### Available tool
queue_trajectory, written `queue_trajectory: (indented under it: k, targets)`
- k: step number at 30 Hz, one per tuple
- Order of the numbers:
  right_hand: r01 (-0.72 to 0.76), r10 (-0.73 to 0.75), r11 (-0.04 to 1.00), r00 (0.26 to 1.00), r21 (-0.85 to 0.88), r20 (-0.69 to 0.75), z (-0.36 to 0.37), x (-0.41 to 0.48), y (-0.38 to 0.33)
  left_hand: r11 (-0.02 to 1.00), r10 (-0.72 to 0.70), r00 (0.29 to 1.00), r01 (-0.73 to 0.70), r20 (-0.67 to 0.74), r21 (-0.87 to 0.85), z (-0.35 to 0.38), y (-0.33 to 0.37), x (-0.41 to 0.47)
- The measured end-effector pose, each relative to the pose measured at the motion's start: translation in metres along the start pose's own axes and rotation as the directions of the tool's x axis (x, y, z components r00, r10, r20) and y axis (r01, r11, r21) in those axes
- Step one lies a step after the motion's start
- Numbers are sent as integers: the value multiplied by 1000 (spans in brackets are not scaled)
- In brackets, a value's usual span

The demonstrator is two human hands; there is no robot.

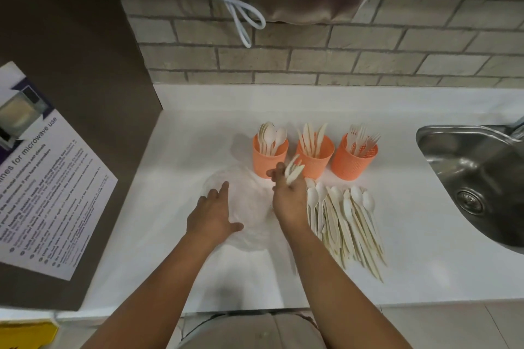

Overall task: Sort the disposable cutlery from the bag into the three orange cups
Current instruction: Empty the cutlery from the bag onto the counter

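Three orange cups stand in a row on the white counter: the left cup (269,160) holds spoons, the middle cup (314,160) holds knives, the right cup (354,161) holds forks. A clear plastic bag (249,198) lies flat in front of the left cup. My left hand (212,214) rests flat on the bag with fingers spread. My right hand (287,198) grips a small bunch of cream cutlery (293,171), raised just in front of the middle cup. A pile of loose cutlery (344,224), spoons and knives, lies on the counter right of my right hand.
A steel sink (479,178) is set into the counter (425,263) at the right. A brown cabinet side with a microwave notice (42,178) stands at the left. A brick wall runs behind, with a white cable (232,0) hanging down.
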State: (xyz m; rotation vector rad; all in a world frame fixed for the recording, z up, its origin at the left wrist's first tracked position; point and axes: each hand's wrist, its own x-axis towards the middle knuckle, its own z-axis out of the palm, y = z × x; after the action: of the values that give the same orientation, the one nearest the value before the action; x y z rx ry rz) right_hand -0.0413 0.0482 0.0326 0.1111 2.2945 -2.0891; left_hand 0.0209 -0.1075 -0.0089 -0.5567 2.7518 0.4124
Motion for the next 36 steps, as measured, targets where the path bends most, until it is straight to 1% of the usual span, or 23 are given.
queue_trajectory:
  k: [2, 3, 4, 6, 8, 10, 11, 12, 13, 14, 15, 16, 17, 18, 20, 21, 22, 25, 29, 31, 32, 34, 36]
  targets:
    - [-58, 64, 968, 998, 245, -19, -8, 1, -20, 997, 33, 999, -30, -35, 77, -6, 1, 0]
    - [-81, 97, 936, 995, 341, -29, -12, 2, -28, 992, 44, 998, -39, -41, 121, -10, 1, -1]
    - [-90, 117, 914, 992, 396, -44, -17, 4, -33, 987, 49, 998, -41, -44, 157, -13, 0, -1]
    - [-101, 140, 892, 988, 440, -57, -26, 10, -40, 979, 42, 998, -32, -45, 199, -20, -2, -1]
    - [-149, 181, 879, 983, 453, -30, -35, 16, -39, 975, 13, 1000, -6, -29, 220, -31, -6, -4]
    - [-227, 231, 894, 972, 386, 37, -43, 21, -35, 975, -27, 998, 37, -50, 218, -45, -3, -10]
    - [-274, 262, 899, 962, 342, 82, -45, 22, -32, 977, -29, 994, 51, -107, 208, -54, 0, -13]
    - [-321, 294, 894, 947, 314, 130, -47, 21, -29, 983, -10, 981, 44, -191, 176, -61, 6, -17]
    - [-365, 326, 881, 929, 300, 172, -48, 19, -25, 995, 25, 957, 3, -288, 98, -67, 13, -21]
    - [-406, 356, 866, 911, 292, 208, -47, 17, -21, 996, 60, 927, -79, -369, -36, -72, 23, -27]
    - [-438, 382, 852, 894, 287, 233, -46, 15, -18, 963, 74, 912, -171, -404, -208, -75, 36, -32]
    - [-459, 399, 844, 884, 279, 244, -44, 12, -16, 893, 66, 925, -222, -373, -392, -75, 49, -35]
    - [-463, 405, 848, 880, 258, 249, -43, 11, -13, 807, 59, 958, -212, -282, -550, -72, 63, -37]
    - [-455, 404, 863, 883, 221, 241, -42, 10, -9, 735, 63, 986, -153, -157, -661, -66, 76, -38]
    - [-421, 390, 900, 893, 113, 226, -40, 7, -5, 647, 79, 993, 16, 89, -762, -49, 94, -39]
    - [-413, 392, 909, 892, 56, 226, -40, 6, -3, 608, 91, 981, 81, 171, -790, -40, 100, -40]
    - [-410, 399, 912, 890, 3, 221, -41, 5, -2, 577, 101, 971, 119, 215, -808, -31, 103, -42]
    - [-408, 420, 908, 881, -98, 216, -47, 4, 1, 543, 119, 968, 123, 221, -831, -10, 105, -44]
    - [-307, 363, 917, 906, -253, 219, -54, 10, 7, 385, 133, 966, 157, 223, -909, -7, 106, -46]
    - [-259, 340, 914, 910, -313, 238, -58, 11, 7, 332, 124, 964, 182, 234, -926, -9, 109, -48]
    - [-233, 323, 912, 915, -338, 242, -60, 11, 4, 324, 122, 965, 182, 232, -928, -9, 110, -50]
    - [-185, 282, 910, 932, -371, 227, -64, 13, -2, 345, 95, 973, 168, 212, -924, -4, 111, -52]
    - [-145, 257, 895, 940, -421, 223, -68, 17, -4, 413, 47, 984, 139, 174, -900, 4, 110, -50]
